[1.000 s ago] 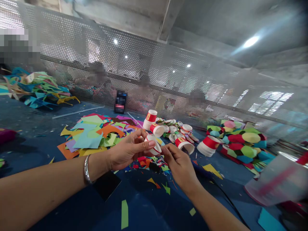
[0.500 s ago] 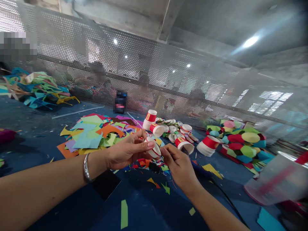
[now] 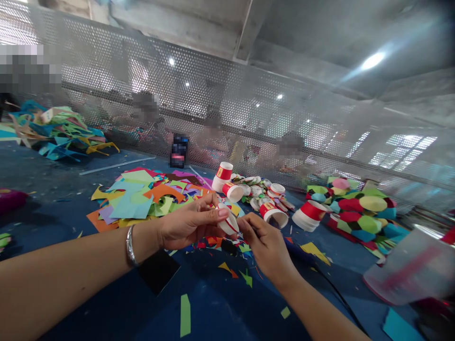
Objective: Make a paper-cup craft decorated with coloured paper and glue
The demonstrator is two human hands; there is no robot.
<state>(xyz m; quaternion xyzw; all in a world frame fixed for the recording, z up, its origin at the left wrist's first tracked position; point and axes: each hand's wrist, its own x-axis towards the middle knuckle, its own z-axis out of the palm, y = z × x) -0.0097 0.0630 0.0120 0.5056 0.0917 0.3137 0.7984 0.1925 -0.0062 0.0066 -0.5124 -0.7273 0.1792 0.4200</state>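
My left hand (image 3: 188,223) is closed around a small white paper cup with a red band (image 3: 227,221), thumb and fingers pinching its rim. My right hand (image 3: 266,246) meets it from the right, fingertips pinched at the cup's edge; whatever they grip there is too small to make out. Both hands hover just above the blue table (image 3: 106,279). A silver bracelet (image 3: 130,245) sits on my left wrist. Behind the hands lies a heap of similar red and white cups (image 3: 256,192).
Coloured paper sheets and offcuts (image 3: 142,196) lie to the left, with small scraps under my hands. A pile of paper-covered shapes (image 3: 359,213) sits at the right. A clear plastic container (image 3: 412,270) is near the right edge. A perforated metal screen (image 3: 213,109) backs the table.
The cup has tilted and sunk slightly in my left hand. My right fingertips have closed in on its rim. The arms have hardly shifted.
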